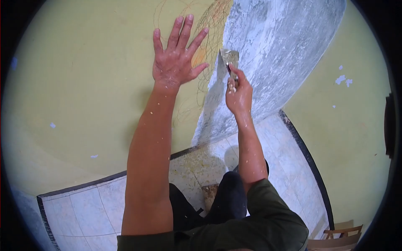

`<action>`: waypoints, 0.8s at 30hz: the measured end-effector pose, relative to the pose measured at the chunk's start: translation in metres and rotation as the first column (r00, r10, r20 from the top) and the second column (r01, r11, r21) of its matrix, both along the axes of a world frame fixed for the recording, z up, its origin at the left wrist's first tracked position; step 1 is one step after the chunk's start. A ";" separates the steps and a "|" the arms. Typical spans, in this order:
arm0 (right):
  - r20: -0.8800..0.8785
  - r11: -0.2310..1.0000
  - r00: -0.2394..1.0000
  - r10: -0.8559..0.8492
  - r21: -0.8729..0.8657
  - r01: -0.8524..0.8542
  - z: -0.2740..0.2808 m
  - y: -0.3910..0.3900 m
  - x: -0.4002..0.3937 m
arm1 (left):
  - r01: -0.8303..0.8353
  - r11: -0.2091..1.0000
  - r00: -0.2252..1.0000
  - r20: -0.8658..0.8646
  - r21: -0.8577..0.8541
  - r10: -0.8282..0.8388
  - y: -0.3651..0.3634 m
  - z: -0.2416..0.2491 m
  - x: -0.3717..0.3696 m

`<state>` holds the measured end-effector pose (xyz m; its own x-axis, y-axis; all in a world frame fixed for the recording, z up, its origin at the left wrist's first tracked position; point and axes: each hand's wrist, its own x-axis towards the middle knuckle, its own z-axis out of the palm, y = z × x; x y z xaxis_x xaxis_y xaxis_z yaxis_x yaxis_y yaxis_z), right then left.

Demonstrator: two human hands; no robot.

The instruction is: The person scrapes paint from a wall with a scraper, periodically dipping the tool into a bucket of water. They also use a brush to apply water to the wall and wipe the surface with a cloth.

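Observation:
My left hand (173, 60) lies against the yellow-green wall (92, 75), its fingers spread and nothing in it. To its right, my right hand (240, 92) grips a scraper (230, 57) with a broad, stained metal blade. The blade is at the border between the yellow paint and a bare grey-white patch (284, 46) of wall. Dark and orange scribbles (205, 46) cover the paint between my left hand and that border. Small pale flecks dot both hands and forearms.
Below the wall runs a dark skirting strip (83, 187), then a pale tiled floor (90, 209) strewn with paint chips (188, 165) near my knees. A wooden piece of furniture (339, 240) stands at the lower right. The right wall has small white spots (340, 79).

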<state>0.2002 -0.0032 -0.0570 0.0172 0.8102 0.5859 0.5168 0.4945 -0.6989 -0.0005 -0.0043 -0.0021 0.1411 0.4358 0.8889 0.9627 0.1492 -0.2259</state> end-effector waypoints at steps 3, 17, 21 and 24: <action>0.057 1.000 0.998 -0.006 0.014 0.005 0.003 -0.001 0.005 | -0.019 1.000 1.000 -0.016 0.022 0.019 0.001 0.004 -0.001; 0.032 0.993 0.998 0.059 -0.103 -0.056 -0.071 -0.011 0.011 | 0.028 1.000 1.000 0.008 0.011 -0.028 0.001 0.004 -0.002; -0.028 0.996 0.996 0.079 -0.042 -0.080 -0.084 -0.004 0.007 | 0.013 1.000 1.000 0.002 0.009 -0.013 0.001 0.005 -0.004; 0.014 0.991 0.996 0.088 0.097 -0.089 -0.087 -0.001 0.011 | -0.005 1.000 1.000 0.006 -0.017 0.005 0.001 0.001 0.003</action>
